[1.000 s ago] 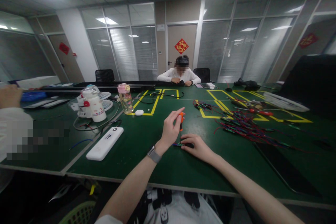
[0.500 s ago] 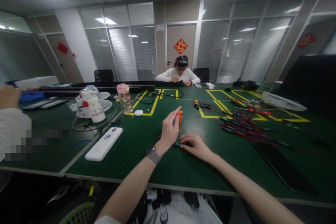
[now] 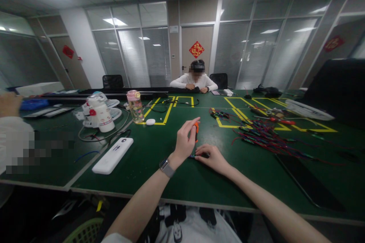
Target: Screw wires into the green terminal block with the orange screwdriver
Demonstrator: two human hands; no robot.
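My left hand (image 3: 186, 138), with a grey-banded watch on its wrist, is closed around the orange handle of a screwdriver (image 3: 196, 132). The screwdriver stands upright, its thin dark shaft pointing down at a small green circuit board (image 3: 192, 156) on the table. Low beside it, my right hand (image 3: 211, 156) has its thumb and fingertips pinched at the board's right edge. Most of the board is hidden by the hands, and the exact point where the tip meets it is too small to make out.
A heap of small boards with red and dark wires (image 3: 262, 134) lies to the right, near a black flat panel (image 3: 309, 182). On the left are a white power bank (image 3: 113, 156), a pink-lidded bottle (image 3: 135, 107) and a white bottle (image 3: 101, 115). A person (image 3: 196, 78) sits opposite.
The screwdriver's handle has turned slightly in my left hand, and my left fingertips have shifted a little lower and to the right. My right hand stays at the board.
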